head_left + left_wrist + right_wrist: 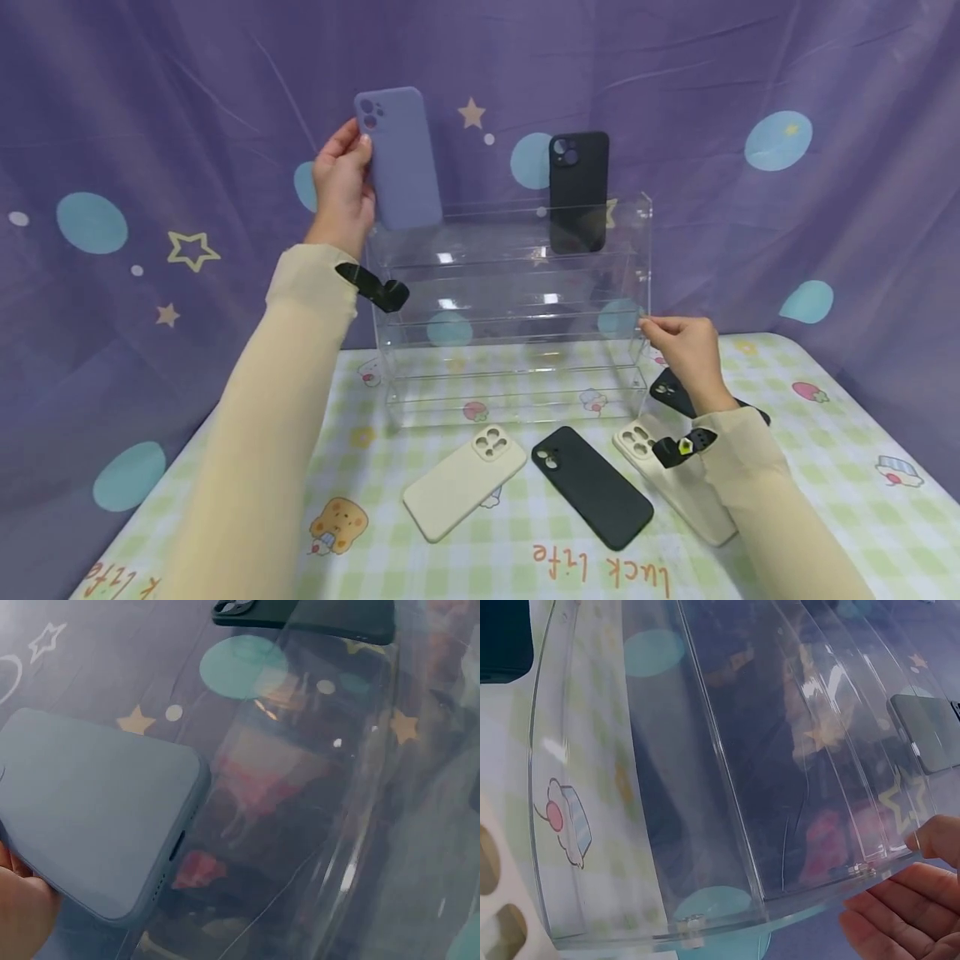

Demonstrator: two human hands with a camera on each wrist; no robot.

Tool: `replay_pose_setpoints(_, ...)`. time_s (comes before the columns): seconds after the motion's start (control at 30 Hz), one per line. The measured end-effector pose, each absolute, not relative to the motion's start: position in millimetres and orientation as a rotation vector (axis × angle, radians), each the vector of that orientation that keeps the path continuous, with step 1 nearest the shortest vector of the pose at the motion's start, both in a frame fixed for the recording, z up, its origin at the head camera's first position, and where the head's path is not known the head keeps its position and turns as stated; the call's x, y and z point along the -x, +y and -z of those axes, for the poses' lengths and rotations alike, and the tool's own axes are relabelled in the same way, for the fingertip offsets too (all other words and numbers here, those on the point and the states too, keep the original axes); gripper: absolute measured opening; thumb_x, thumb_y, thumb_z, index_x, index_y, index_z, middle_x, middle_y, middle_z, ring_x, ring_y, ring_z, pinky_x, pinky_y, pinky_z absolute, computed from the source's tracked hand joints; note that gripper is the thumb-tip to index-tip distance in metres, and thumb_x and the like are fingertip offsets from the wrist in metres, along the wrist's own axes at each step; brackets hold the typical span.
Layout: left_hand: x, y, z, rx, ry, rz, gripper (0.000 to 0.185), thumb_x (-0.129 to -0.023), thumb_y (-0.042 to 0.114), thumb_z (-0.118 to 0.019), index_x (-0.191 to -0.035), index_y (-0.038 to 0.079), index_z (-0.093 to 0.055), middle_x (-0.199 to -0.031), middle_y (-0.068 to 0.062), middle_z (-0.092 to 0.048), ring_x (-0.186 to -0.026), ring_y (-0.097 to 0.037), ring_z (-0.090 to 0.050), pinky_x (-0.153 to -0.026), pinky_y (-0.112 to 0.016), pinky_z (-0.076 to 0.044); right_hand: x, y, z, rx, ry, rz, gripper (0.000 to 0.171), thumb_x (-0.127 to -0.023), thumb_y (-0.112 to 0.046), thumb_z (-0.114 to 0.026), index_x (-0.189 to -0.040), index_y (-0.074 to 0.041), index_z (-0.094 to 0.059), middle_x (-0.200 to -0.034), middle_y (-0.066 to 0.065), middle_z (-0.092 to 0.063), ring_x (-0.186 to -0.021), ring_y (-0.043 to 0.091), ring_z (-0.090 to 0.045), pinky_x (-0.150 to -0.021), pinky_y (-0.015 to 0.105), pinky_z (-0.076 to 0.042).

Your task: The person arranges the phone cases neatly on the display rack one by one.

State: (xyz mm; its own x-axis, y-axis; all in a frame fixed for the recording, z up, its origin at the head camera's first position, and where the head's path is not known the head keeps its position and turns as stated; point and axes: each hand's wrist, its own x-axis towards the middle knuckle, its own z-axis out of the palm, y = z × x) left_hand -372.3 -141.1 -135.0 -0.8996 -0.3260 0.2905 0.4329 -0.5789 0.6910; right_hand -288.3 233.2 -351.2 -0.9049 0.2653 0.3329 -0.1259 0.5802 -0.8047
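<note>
Lavender case going onto the clear stand's top tier.

The left hand (341,179) pinches the lavender phone case (399,158) by its edge, upright at the top-left of the acrylic stand (517,308), well apart from the black case (578,192) already standing there. The right hand (686,346) grips the stand's right side with curled fingers, steadying it. To do this well, I judge: keep the case upright, seat its bottom edge squarely on the ledge, keep the stand braced. 3 more cases lie on the surface (825,467).

I count six phone cases: one lavender (397,158), three black (578,192) (592,486) (675,392), two cream (465,483) (678,492); plus one clear acrylic stand (517,333).
</note>
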Motion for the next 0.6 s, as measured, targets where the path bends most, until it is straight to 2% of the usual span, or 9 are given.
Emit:
replay_pose_setpoints(0.17, 379, -143, 131, 0.158, -1.078, 2.454, 0.026, -0.089, -0.007, -0.056, -0.114, 0.0, -0.062, -0.09, -0.003, -0.058, -0.075, -0.012, -0.056, -0.064, -0.019, -0.048, 289, 232, 351, 0.115, -2.4, -1.27, 0.036, -0.089, -0.036, -0.064, -0.103, -0.004, -0.074, -0.09, 0.017, -0.072, -0.064, -0.001, -0.055, -0.06, 0.02, -0.046)
replay_pose_setpoints(0.37, 386, -140, 130, 0.169, -1.004, 2.457, 0.028, -0.09, -0.008, -0.055, -0.116, -0.001, -0.06, -0.089, -0.003, -0.059, -0.076, -0.011, -0.057, -0.067, -0.018, -0.048, 290, 230, 351, 0.125, -2.404, -1.258, 0.034, -0.088, -0.034, -0.065, -0.1, -0.004, -0.075, -0.084, 0.015, -0.072, -0.062, 0.002, -0.054, -0.057, 0.021, -0.046)
replay_pose_setpoints(0.6, 393, -137, 134, 0.163, -1.071, 2.406, 0.028, -0.09, -0.008, -0.053, -0.118, -0.004, -0.058, -0.091, -0.004, -0.058, -0.082, -0.011, -0.056, -0.071, -0.018, -0.048, 290, 229, 351, 0.103, -2.415, -1.237, 0.033, -0.089, -0.033, -0.063, -0.1, -0.004, -0.075, -0.091, 0.017, -0.072, -0.063, 0.001, -0.055, -0.057, 0.021, -0.047)
